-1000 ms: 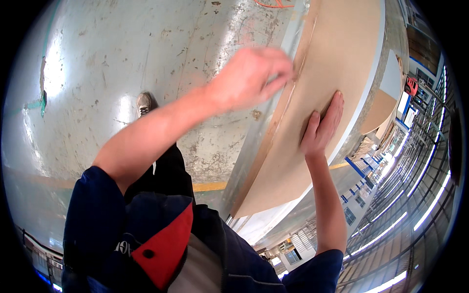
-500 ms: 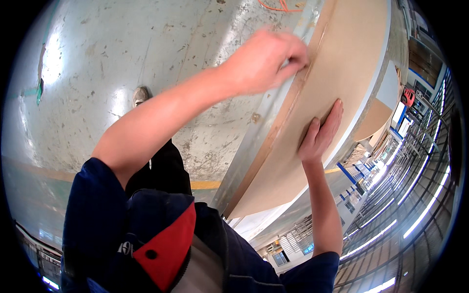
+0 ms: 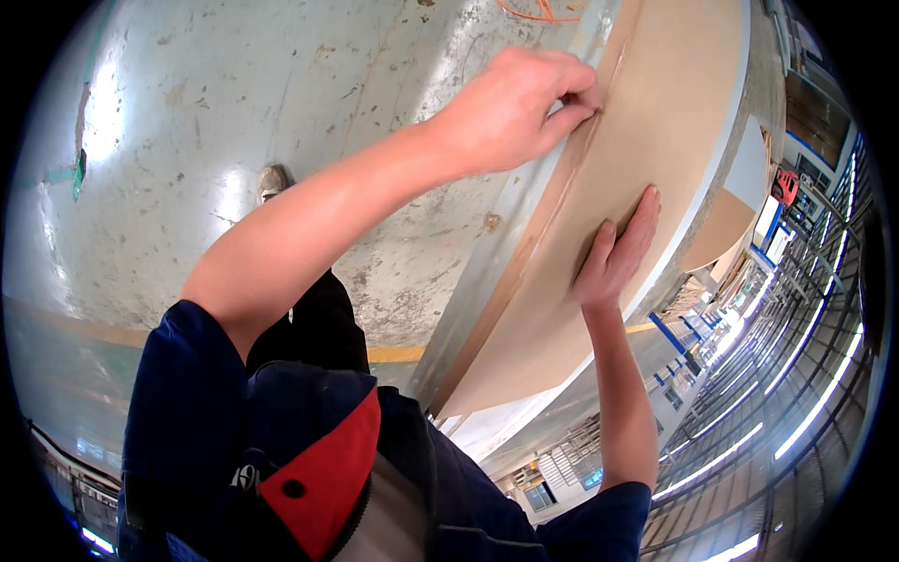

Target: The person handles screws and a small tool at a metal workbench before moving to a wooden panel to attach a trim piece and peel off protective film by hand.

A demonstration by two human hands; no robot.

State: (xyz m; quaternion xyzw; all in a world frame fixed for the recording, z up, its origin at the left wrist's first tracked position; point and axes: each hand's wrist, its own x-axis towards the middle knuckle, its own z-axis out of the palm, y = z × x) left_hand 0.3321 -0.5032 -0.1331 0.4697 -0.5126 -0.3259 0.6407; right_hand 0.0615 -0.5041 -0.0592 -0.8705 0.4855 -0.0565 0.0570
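Note:
A long tan board [image 3: 571, 290] runs diagonally from near my body to the upper right, with a brown strip [image 3: 524, 258] along its left edge. Thumb and fingers of my left hand [image 3: 529, 108] are pinched together at that edge, toward the far end; whatever is between the fingertips, if anything, is too small to make out. Lower down, my right hand [image 3: 618, 245] lies flat on the board's face, fingers stretched out and thumb apart, holding nothing.
Left of the board is a worn grey floor [image 3: 375, 84] with a yellow line [image 3: 393, 355] and my shoe [image 3: 272, 181]. An orange cord [image 3: 541, 11] lies at the top. Stacked panels [image 3: 721, 229] stand beyond the board to the right.
My left hand has shifted slightly to the right against the board's edge, its fingers still pinched; it was blurred before and is sharp now. My right hand stays in place.

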